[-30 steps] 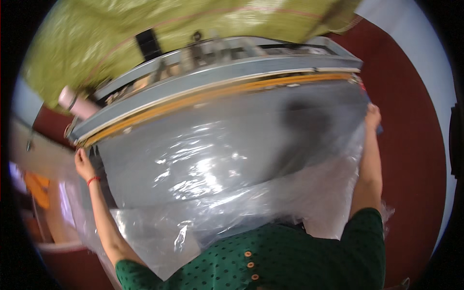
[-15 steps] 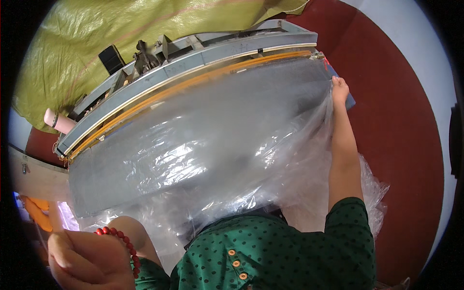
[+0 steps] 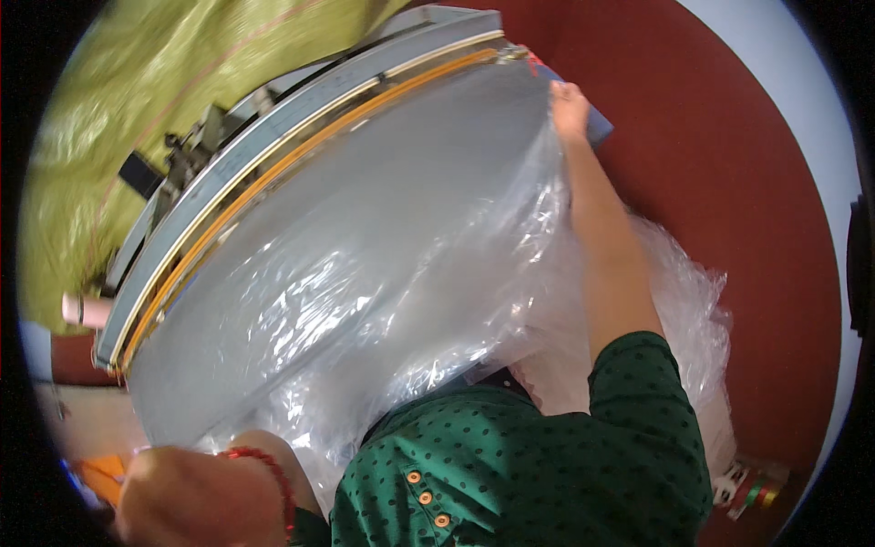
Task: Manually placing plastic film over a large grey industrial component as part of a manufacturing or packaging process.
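Note:
Clear plastic sheeting covers a wide grey surface in front of me and falls in loose folds over my lap. At the far right corner, my right hand is closed on the edge of the plastic sheet, pulling it into creases. My left hand is raised close at the lower left, beside the near left end of the sheet. A red bead bracelet circles that wrist. Its fingers are blurred and turned out of sight, so what it holds cannot be told.
A long grey metal frame with an orange strip runs along the far edge. Behind it hang yellow-green tarpaulin folds. A black phone-like slab and a pink cylinder sit by the frame. Red floor lies to the right.
The view has turned, so the frame and sheet slant more steeply. My right hand still grips the sheet corner and appears farther up and left. My left hand has shifted slightly right and down.

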Motion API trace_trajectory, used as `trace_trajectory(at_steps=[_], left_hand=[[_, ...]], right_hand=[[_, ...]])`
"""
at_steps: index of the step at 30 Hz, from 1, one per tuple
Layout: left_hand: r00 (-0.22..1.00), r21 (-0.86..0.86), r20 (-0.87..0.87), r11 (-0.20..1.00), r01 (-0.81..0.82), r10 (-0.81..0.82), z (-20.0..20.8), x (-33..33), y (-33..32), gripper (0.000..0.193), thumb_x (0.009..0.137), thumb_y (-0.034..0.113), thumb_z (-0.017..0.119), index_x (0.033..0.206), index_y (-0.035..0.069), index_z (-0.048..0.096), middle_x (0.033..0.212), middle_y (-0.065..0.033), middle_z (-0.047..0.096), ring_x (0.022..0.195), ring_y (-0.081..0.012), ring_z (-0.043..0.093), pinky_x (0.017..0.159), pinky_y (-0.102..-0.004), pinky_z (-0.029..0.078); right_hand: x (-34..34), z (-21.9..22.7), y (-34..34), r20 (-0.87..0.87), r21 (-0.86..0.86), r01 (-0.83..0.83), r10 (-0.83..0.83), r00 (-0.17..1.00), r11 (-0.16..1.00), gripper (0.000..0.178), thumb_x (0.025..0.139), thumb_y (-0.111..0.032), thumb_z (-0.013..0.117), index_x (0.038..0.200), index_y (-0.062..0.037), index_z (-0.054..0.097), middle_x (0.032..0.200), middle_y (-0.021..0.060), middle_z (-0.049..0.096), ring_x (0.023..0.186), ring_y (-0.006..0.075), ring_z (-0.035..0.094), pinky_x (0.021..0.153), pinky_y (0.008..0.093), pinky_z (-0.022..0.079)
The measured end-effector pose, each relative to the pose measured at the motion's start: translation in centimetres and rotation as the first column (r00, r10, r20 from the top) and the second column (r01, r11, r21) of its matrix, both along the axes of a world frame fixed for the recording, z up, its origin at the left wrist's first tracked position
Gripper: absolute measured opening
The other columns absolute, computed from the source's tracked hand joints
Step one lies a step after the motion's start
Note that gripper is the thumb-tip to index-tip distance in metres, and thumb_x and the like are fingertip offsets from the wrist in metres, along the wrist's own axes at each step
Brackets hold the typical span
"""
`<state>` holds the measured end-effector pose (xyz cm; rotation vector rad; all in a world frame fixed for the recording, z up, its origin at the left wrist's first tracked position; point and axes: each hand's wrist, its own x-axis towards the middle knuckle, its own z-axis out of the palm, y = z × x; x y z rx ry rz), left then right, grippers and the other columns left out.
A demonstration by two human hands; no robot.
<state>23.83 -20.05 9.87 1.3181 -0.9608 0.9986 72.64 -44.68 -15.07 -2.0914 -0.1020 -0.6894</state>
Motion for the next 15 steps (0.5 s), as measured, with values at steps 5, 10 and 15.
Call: trace_trajectory(at_steps=[5,10,15], left_hand=[[0.497,0.243,-0.865,0.924,0.296,0.068,-7.0,8.1,-6.4,0.026,0.079,0.001,0.051,0.105,-0.001,0.052,0.102,-0.0156,0.057,0.095,-0.0225,0.056,0.082,-0.0298,0.044],[0.538,0.626,-0.625,0.775,-0.089,0.566,-22.1,14.3,-13.1,0.058,0.077,0.013,0.061,0.127,0.004,0.033,0.122,-0.011,0.044,0.098,-0.0162,0.052,0.082,-0.0288,0.042],[0.12,0.054,-0.993,0.84,0.54,-0.014,-23.5,14.4,-11.4,0.037,0.079,0.011,0.059,0.113,0.001,0.048,0.104,-0.0098,0.054,0.082,-0.0161,0.055,0.076,-0.0267,0.043]], right_hand=[[-0.8,0.0,-0.4,-0.05,0.011,0.026,-0.026,0.998,1.0,0.03,0.08,-0.032,0.054,0.083,-0.0025,0.058,0.077,0.0182,0.06,0.076,0.034,0.058,0.069,0.0401,0.043],[-1.3,0.9,-0.1,-0.065,0.04,-0.014,0.016,0.998,0.999,0.028,0.08,-0.03,0.055,0.079,-0.0016,0.056,0.07,0.0147,0.059,0.066,0.0269,0.057,0.065,0.0362,0.043],[-0.4,0.0,-0.8,-0.127,0.174,-0.146,0.169,0.977,0.974,0.025,0.079,-0.027,0.058,0.078,-0.0012,0.057,0.066,0.0133,0.059,0.063,0.0235,0.056,0.063,0.0347,0.043]])
